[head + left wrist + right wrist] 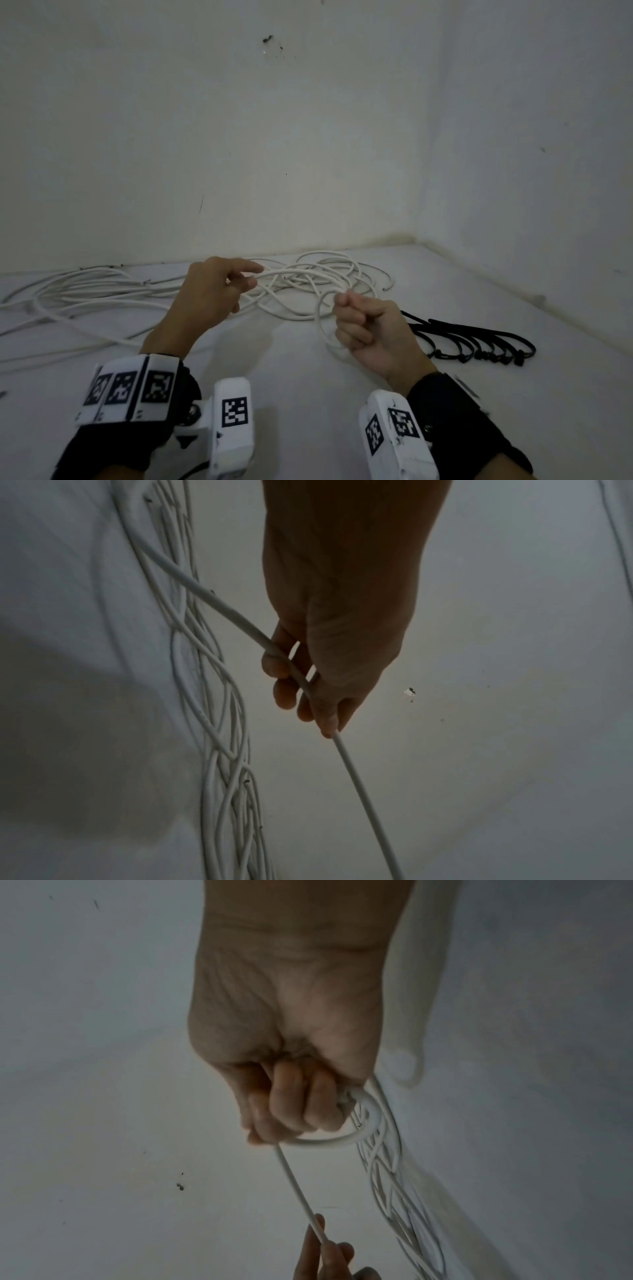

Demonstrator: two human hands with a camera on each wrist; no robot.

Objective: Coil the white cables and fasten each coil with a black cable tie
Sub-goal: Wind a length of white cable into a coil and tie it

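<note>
The cable (pixel 301 277) sprawls loose at the far wall, first loop just forming. Right hand (pixel 368 334) fists that loop; left hand (pixel 214 291) pinches the strand. Next, probably, feed another turn across. Ties (pixel 479 342) wait right.

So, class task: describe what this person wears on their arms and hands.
Both hands, left hand and right hand, are bare. Each wrist carries a black strap holding a white boxy camera mount printed with black-and-white square markers; the left also has a white marker band.

Black wrist straps (pixel 442 394) — white camera blocks (pixel 233 425), checkered markers.
</note>
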